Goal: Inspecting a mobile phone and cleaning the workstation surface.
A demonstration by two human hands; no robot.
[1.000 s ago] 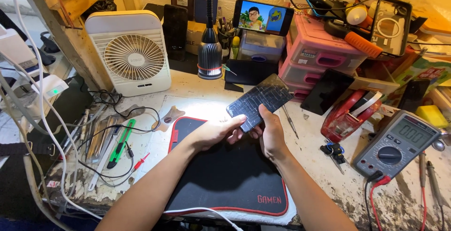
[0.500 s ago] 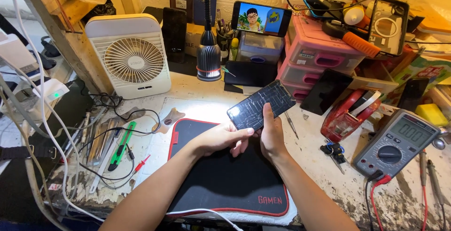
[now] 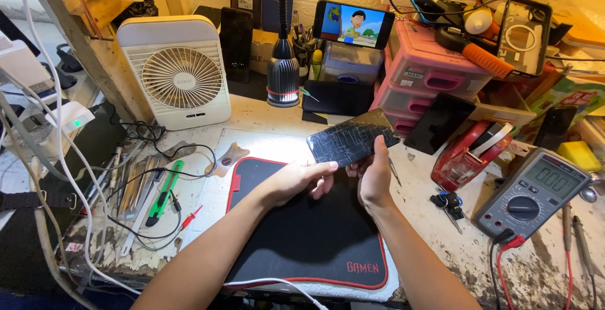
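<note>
While both forearms reach in from the bottom edge over the black rectangular work mat with red trim (image 3: 302,247), the person's hands meet above its far end. The left hand (image 3: 299,181) curls its fingers under the near-left corner of a flat black phone with a badly cracked glass face (image 3: 353,138), and the right hand (image 3: 374,177) pinches the phone's near edge, thumb up against the glass. Held tilted, the phone hangs above the lit patch of white bench just past the mat. A grey multimeter with red and black leads (image 3: 532,193) lies well to the right, and a green-handled tool (image 3: 165,191) lies among cables to the left. Farther back stand a white box fan (image 3: 179,73), a black gooseneck lamp (image 3: 283,76) and pink plastic drawers (image 3: 435,73).
</note>
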